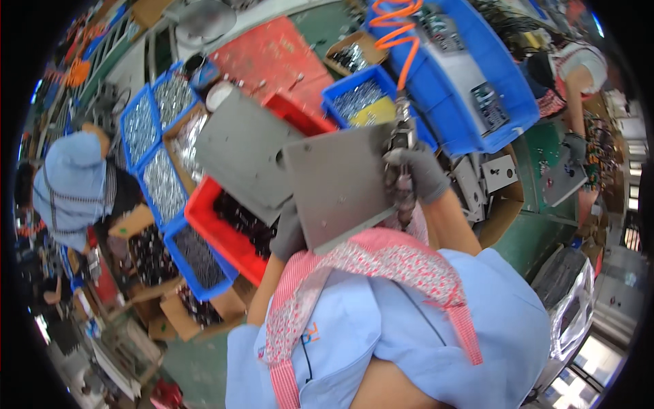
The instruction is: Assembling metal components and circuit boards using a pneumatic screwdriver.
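The gloved right hand (424, 172) is wrapped tight around an air screwdriver (402, 146), its tip at the grey metal plate (337, 184). The gloved left hand (289, 232) grips the plate's lower edge, above the red bin (204, 215).

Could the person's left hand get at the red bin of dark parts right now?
Probably not freely: the left hand is gripping the lower edge of a grey metal plate, which hangs over the red bin. The bin lies close beside that hand, though.
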Action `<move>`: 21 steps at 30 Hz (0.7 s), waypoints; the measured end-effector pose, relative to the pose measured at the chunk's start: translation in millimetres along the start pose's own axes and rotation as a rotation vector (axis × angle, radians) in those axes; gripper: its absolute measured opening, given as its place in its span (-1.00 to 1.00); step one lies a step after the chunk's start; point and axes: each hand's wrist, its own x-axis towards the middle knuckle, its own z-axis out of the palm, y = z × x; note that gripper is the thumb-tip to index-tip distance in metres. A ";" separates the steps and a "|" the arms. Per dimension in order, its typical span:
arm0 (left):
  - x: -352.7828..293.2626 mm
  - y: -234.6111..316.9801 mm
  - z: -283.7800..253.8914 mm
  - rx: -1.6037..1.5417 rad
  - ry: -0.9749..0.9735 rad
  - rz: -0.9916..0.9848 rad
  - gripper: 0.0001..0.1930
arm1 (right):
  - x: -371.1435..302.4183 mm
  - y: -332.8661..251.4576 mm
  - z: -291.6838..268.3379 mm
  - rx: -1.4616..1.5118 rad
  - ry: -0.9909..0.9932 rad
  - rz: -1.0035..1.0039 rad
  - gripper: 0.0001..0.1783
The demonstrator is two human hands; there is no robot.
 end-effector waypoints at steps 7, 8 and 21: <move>0.3 61.7 38.1 -0.414 0.261 -0.366 -0.44 | 13.5 10.8 -6.0 -0.132 0.013 -0.022 -0.80; -0.9 58.7 34.6 -0.495 0.214 -0.366 -0.39 | 13.8 11.9 -6.8 -0.143 0.013 -0.028 -0.78; -5.0 85.1 51.6 -0.385 0.083 -0.300 -0.39 | 20.7 9.0 -9.3 -0.191 0.058 -0.066 -0.78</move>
